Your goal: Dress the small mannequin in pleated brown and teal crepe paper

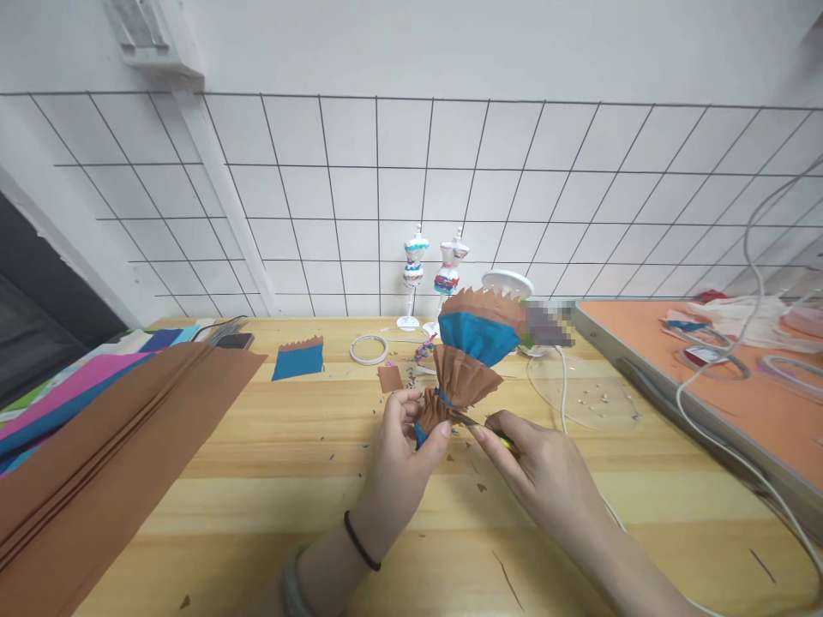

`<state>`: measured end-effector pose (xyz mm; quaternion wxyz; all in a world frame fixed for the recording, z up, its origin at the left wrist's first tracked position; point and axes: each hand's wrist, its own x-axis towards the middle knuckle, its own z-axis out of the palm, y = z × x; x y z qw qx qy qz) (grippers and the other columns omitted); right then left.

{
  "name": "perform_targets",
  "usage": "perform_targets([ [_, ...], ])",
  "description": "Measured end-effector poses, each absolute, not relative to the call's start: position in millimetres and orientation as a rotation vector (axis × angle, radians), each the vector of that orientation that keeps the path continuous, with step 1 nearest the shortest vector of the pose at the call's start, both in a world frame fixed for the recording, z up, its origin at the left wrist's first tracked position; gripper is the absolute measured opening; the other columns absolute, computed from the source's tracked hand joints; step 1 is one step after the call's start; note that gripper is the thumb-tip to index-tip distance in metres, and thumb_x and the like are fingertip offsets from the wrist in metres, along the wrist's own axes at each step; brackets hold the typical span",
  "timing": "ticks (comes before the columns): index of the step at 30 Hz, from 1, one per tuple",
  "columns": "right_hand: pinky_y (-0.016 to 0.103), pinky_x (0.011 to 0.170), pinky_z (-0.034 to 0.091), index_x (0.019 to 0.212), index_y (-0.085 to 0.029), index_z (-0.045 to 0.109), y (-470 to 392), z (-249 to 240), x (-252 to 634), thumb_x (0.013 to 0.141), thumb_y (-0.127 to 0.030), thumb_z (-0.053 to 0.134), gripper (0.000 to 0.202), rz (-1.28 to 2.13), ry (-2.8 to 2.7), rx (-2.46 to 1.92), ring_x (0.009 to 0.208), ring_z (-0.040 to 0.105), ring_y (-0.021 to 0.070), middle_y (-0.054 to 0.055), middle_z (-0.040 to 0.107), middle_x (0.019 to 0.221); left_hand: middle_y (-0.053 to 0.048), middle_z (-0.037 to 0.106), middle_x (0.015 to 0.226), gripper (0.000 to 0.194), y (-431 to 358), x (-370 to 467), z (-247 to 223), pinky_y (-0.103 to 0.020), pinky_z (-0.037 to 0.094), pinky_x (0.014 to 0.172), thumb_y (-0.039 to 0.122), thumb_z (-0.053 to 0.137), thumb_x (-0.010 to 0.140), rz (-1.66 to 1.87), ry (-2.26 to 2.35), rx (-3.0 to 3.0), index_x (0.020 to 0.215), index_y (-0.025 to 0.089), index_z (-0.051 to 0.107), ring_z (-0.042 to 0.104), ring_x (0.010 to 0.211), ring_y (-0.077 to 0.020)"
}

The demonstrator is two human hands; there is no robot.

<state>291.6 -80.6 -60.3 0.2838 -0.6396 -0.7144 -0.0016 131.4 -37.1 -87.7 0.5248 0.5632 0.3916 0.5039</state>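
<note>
The left hand (411, 439) is pinching gathered brown-and-blue paper (464, 377), sitting near five o'clock of the view; the right hand (543, 463) is gripping a yellow-handled tool (465, 418) against it. At three o'clock, a label (704, 355), too small for reading, is lying over the orange table (617, 326)

Pleated paper-like pc. (468, 377), brn. & blue: fanned tiers, upper one blue w/ jagged brn. edge; gathered narrow w/ blue strip nr. lower end; tilted, pinched in L. hand (408, 441). Slim tool (474, 422), dk. w/ yellow at grip; in R. hand (543, 467), tip at gathers, partly hidden.
</note>
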Motion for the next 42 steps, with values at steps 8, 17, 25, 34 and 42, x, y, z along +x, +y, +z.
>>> perform_targets([
  [8,0.022,0.041,0.033,0.063,-0.023,0.052,-80.3,-57.8,290.2,0.091,-0.057,0.032,0.049,0.100,-1.848,-1.726,0.037,0.049,0.0131,-0.002,0.053,0.042,-0.008,0.061,0.104,0.033,-38.1,131.5,-88.2,-0.033,0.042,0.085,0.024,0.060,0.080,1.178,0.963,1.366,0.108,0.020,0.044,0.058,0.098,-0.0194],
  [17,0.022,0.042,0.035,0.061,-0.023,0.052,-80.9,-58.4,291.3,0.091,-0.056,0.035,0.048,0.166,-1.808,-1.737,0.041,0.050,0.0139,0.000,0.055,0.045,-0.009,0.064,0.106,0.034,-39.2,134.1,-85.9,-0.032,0.044,0.086,0.027,0.063,0.078,1.181,0.878,1.229,0.106,0.020,0.045,0.060,0.100,-0.0188],
  [25,0.022,0.042,0.032,0.061,-0.023,0.052,-80.0,-59.8,292.1,0.091,-0.056,0.034,0.048,0.129,-1.839,-1.715,0.039,0.048,0.0124,-0.002,0.052,0.043,-0.013,0.065,0.113,0.051,-32.0,127.8,-75.9,-0.034,0.047,0.086,0.030,0.075,0.065,1.022,0.759,1.088,0.109,0.017,0.052,0.059,0.105,-0.0256],
  [34,0.023,0.045,0.033,0.066,-0.021,0.053,-80.8,-58.3,292.9,0.093,-0.054,0.032,0.047,0.156,-1.935,-1.687,0.042,0.048,0.0131,-0.001,0.053,0.049,-0.009,0.067,0.095,0.041,-28.9,122.5,-76.9,-0.032,0.048,0.077,0.032,0.072,0.068,0.913,0.784,1.198,0.103,0.014,0.062,0.060,0.090,-0.0229],
  [42,0.023,0.046,0.033,0.069,-0.022,0.054,-81.6,-58.2,295.9,0.092,-0.052,0.034,0.043,0.196,-1.955,-1.680,0.044,0.051,0.0134,-0.002,0.056,0.051,-0.008,0.068,0.092,0.039,-29.8,122.0,-75.2,-0.032,0.050,0.078,0.031,0.072,0.068,0.918,0.804,1.216,0.102,0.015,0.064,0.061,0.091,-0.0232],
])
